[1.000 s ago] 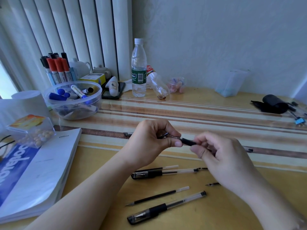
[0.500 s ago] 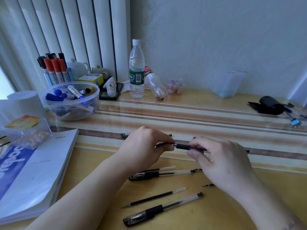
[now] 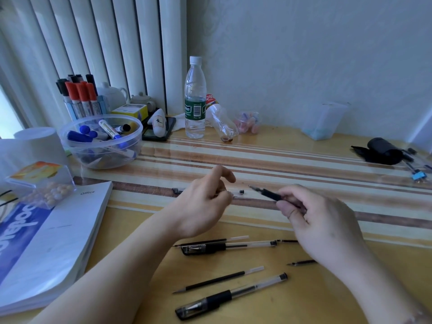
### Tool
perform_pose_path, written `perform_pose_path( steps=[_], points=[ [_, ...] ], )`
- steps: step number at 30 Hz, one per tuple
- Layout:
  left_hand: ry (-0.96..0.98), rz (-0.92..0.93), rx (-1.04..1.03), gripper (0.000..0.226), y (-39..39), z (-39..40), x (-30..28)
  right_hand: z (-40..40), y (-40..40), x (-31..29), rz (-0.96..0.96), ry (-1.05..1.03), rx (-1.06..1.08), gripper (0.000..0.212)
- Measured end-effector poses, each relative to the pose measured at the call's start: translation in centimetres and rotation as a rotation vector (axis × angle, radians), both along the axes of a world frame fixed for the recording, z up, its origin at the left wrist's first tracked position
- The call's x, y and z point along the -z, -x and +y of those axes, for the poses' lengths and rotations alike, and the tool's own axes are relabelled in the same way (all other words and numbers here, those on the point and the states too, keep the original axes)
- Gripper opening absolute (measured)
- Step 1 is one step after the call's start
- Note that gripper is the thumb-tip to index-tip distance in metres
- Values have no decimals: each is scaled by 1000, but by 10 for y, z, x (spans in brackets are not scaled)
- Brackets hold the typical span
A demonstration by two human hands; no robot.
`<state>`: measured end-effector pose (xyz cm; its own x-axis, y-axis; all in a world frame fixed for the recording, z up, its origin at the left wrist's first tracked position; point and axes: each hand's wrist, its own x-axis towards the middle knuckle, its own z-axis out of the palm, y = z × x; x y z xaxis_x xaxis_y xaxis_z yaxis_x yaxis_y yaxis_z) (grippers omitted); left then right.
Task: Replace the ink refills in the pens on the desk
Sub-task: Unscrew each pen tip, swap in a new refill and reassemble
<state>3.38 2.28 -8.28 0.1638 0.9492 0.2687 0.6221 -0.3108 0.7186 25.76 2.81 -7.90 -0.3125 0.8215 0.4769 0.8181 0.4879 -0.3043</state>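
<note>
Reading "Office": book (image 3: 70, 220). Right hand (image 3: 322, 220) pinches pen (image 3: 268, 194), tip up-left; left hand (image 3: 205, 202) loose, apart.

tan-striped desk (image 3: 304, 160), black-gripped pen (image 3: 268, 194), green-labelled bottle (image 3: 195, 108)

One head-worn wide-angle view, looking forward and down from the near edge of the table (image 3: 304, 300). Both forearms run in from the bottom, close to the lens. It faces the wall (image 3: 304, 54) past the far edge, blinds (image 3: 93, 43) at far left.
</note>
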Motion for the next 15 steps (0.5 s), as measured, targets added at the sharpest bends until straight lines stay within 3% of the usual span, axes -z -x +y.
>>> perform_pose_path(
  steps=[9, 15],
  points=[
    [29, -164, 16, 9, -3, 3, 3, 2, -2, -1, 96, -45, -10, 15],
    [20, -173, 37, 9, -5, 2, 2, 0, 0, -2, 114, -57, -55, 16]
  ],
)
